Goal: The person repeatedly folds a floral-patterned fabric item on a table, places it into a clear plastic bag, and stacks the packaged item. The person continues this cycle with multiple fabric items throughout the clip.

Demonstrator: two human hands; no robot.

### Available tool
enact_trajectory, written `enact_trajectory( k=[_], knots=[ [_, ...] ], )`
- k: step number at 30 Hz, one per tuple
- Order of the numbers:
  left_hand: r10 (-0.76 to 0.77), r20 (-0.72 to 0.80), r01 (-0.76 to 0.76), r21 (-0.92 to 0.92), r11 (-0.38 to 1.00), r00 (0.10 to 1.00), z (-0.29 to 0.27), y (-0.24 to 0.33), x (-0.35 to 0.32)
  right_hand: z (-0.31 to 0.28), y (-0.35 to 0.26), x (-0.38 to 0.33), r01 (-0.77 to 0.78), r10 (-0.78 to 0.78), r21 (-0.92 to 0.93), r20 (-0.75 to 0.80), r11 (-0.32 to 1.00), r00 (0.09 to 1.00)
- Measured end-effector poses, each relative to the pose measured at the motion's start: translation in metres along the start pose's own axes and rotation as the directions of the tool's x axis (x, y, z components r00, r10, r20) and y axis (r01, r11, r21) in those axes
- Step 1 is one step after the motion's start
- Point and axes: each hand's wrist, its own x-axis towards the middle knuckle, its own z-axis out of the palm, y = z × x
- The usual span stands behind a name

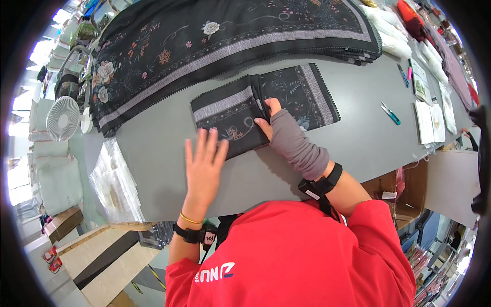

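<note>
Where a grey table [153,169] spreads across the view, a big pile of black flowered cloth [215,41] covers much of its far side, a pale patterned band running along near its edge. Just on the near side of that pile, around the middle of the table, lies the folded cloth [230,115], black too, with the same kind of band and a toothed edge. Clear plastic bags [115,179] sit at the table's left corner, and a round white fan [63,118] stands farther back at that side.

The right hand [273,120], its wrist in a grey sleeve [299,140], grips a raised fold of the folded cloth between thumb and fingers. The left hand [203,169] is blurred, its fingers straight and spread, gripping nothing, the fingertips over the cloth's left part; whether they touch it, I cannot tell.

Off to the right lie teal snips [391,113], then a dark pen [403,75] with a pink marker [409,71] just beside it.
</note>
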Motion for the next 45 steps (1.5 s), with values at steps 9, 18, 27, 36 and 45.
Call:
enact_trajectory(
  k=[9,18,27,36,45],
  knots=[
    [-0.034,0.124,0.074,-0.333,0.94,0.992,-0.03,0.001,0.028,-0.117,0.014,-0.002,0.02,-0.314,-0.748,-0.254,0.664,0.915],
    [-0.168,-0.127,0.082,-0.504,0.86,0.978,0.032,0.008,0.059,-0.065,-0.044,0.022,0.197,-0.206,-0.06,-0.204,0.978,0.957],
    [-0.613,0.437,0.321,-0.899,-0.297,0.658,0.031,-0.055,0.033,0.037,-0.118,0.003,0.523,-0.426,-0.146,0.421,0.84,0.801],
    [-0.658,0.46,0.426,-0.876,-0.227,0.596,0.057,-0.07,0.032,0.019,-0.052,0.059,0.706,-0.579,-0.307,0.412,0.638,0.703],
    [-0.839,-0.19,0.623,-0.59,0.513,0.51,-0.007,-0.107,-0.068,0.022,-0.036,0.038,0.674,-0.489,-0.413,0.472,0.612,0.733]
  ],
)
